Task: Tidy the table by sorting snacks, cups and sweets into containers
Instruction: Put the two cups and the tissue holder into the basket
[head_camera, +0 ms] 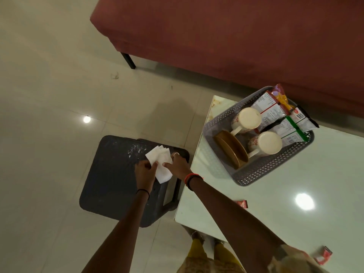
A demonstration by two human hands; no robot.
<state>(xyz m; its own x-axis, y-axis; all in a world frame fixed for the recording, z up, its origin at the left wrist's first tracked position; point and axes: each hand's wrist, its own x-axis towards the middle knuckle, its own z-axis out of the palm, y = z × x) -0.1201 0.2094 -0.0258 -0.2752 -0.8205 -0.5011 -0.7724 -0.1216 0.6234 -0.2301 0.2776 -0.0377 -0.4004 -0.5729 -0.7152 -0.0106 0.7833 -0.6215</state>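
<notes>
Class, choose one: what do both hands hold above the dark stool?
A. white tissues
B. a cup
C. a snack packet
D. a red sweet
A: the left hand and right hand both grip white tissues over the stool, while the cups sit in the basket.

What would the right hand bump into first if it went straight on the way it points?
The right hand pinches the white paper napkins, so those come first. Past them it would probably meet the dark stool, though height is hard to judge.
</notes>
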